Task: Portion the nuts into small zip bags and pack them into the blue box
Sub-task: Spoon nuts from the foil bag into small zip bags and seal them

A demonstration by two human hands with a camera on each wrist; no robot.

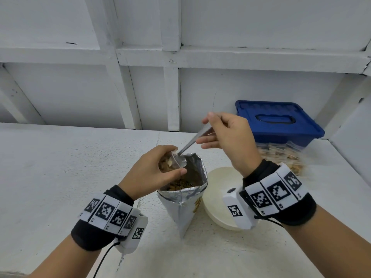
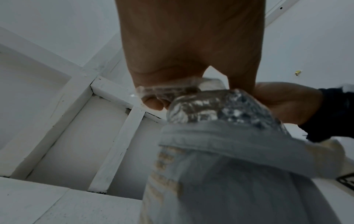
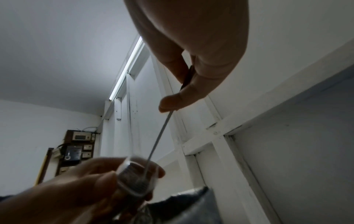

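Setting: plain utility or storage room, domestic-type, not a fitted kitchen. Evidence: white-painted timber-framed wall [image 1: 140,57] w/ exposed studs and cross rails; rough white-painted work surface [image 1: 60,167]; fluorescent tube light [image 3: 127,68] on ceiling; wood-backed electrical panel [image 3: 76,151] w/ switches and a meter-like unit on side wall. Paint chipped at frame joints.

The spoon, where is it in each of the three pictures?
Head view: the spoon slants across the centre, from the right hand down into the small zip bag.
Left wrist view: not visible.
Right wrist view: its thin handle runs down the middle from the fingers.
Shared landmark: the silver foil nut bag, also at and.
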